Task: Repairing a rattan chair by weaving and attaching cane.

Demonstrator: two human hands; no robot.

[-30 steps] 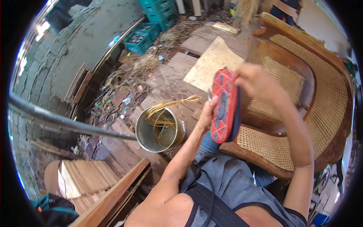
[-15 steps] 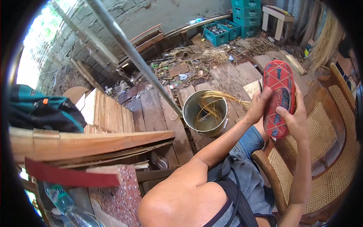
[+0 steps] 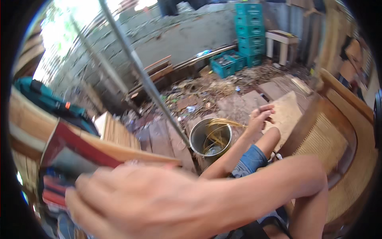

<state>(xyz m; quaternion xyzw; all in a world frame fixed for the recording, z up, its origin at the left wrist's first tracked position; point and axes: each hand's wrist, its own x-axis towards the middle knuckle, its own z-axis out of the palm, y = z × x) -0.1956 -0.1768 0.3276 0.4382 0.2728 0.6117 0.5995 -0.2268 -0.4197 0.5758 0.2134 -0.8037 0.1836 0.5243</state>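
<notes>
My right arm reaches across to the far left. Its hand (image 3: pixel 131 199) is blurred by motion, the fingers closed on the red case (image 3: pixel 53 193), which shows only in part past the fingertips. My left hand (image 3: pixel 260 117) is held above my knee, fingers apart and loosely bent, with nothing seen in it. Near the left forearm stands a metal bucket (image 3: pixel 195 139) with yellowish cane strands (image 3: pixel 223 122) hanging over its rim. A chair with woven cane panels (image 3: pixel 320 143) is on the right.
A wooden beam (image 3: pixel 155 157) and a dark red strip (image 3: pixel 85 147) lie at the left, beside a dark teal bag (image 3: pixel 51 103). A metal pole (image 3: pixel 139 67) slants down near the bucket. Teal crates (image 3: pixel 250 34) and a small wooden stool (image 3: pixel 282 38) stand at the back.
My left hand has let go of the red case. My right hand has carried it from the right side across to the far left. The view has tilted up and shifted.
</notes>
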